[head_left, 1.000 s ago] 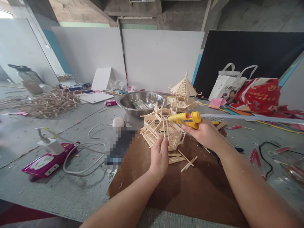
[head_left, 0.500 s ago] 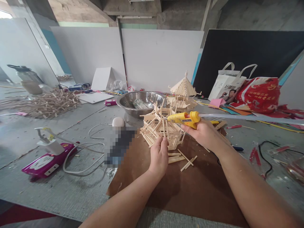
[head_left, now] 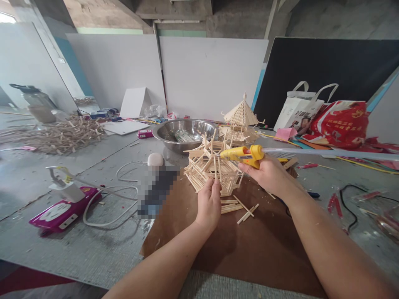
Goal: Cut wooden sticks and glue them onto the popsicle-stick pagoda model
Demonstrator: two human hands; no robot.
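Observation:
My right hand (head_left: 269,172) is wrapped round a yellow hot glue gun (head_left: 245,154), with a long clear glue stick (head_left: 327,154) running out of its back to the right. The gun's nozzle is at the upper part of a latticed wooden stick model (head_left: 199,170). My left hand (head_left: 209,201) pinches the lower end of a thin wooden stick (head_left: 218,169) that stands against the model's front. Whether the nozzle touches the wood I cannot tell. Several loose wooden sticks (head_left: 230,206) lie on the brown board (head_left: 237,253) below the model.
Behind the model stand a steel bowl (head_left: 165,141) and a roofed stick model (head_left: 241,116). A purple power strip (head_left: 62,211) with a white cable lies left, near a pile of sticks (head_left: 65,135). A red bag (head_left: 343,124) is at right; a black cable (head_left: 349,187) lies nearer.
Almost nothing differs. The glue gun and my right hand have shifted very slightly to the right; my left hand keeps its pinch on the stick.

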